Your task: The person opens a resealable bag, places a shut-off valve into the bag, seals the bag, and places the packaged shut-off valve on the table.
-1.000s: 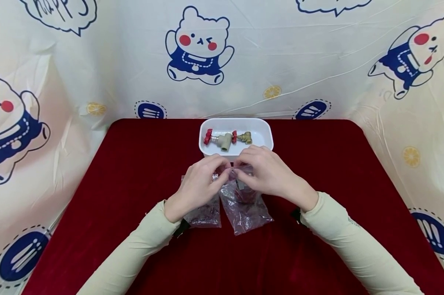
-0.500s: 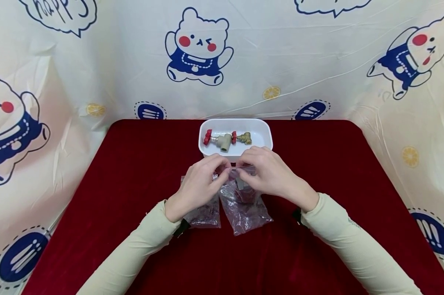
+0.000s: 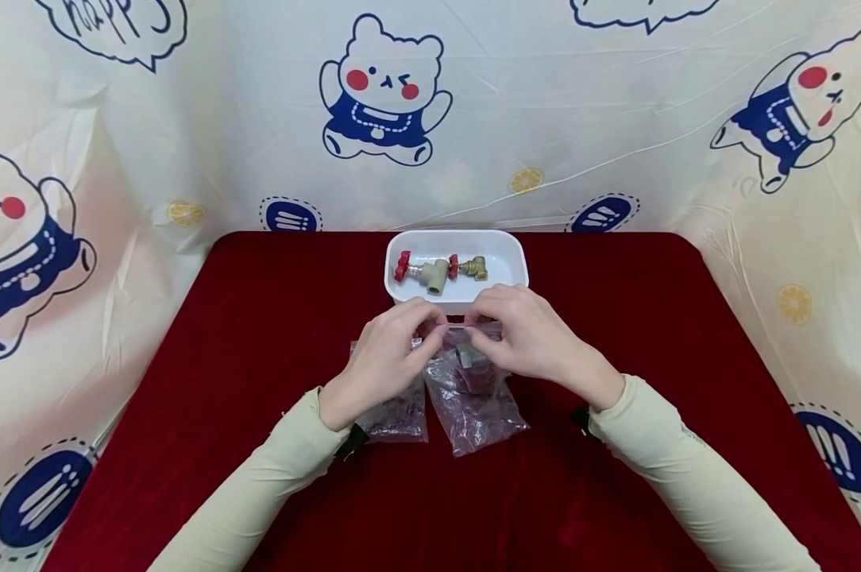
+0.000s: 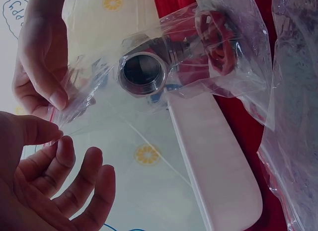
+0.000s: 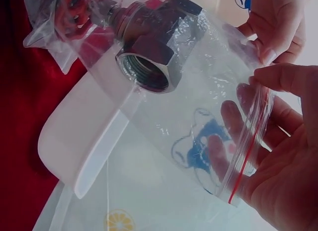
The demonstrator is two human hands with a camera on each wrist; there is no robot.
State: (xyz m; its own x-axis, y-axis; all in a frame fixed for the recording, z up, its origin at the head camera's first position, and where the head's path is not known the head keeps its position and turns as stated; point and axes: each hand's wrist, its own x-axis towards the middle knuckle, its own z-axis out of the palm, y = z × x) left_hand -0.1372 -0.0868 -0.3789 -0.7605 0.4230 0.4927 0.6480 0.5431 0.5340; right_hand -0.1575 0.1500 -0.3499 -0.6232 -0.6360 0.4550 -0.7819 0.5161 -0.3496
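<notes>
A clear zip bag with a red seal line lies slanted at the centre of the table. Inside it sits a metal valve with a threaded opening and a red handwheel. My left hand pinches the bag's top edge between thumb and index finger, its other fingers loosely bent. A short way along the same edge, the thumb and fingertips of my right hand grip the plastic near the seal. In the right wrist view, several right fingers show through the film.
A second clear bag lies left of the first, partly under my left hand. Behind both hands stands a white tray holding a grey valve and a brass valve, both with red handwheels. Red cloth covers the table.
My right hand has slid slightly right along the bag's top edge, widening the gap between the hands. More of the metal valve shows in the bag. The left hand stays nearly still.
</notes>
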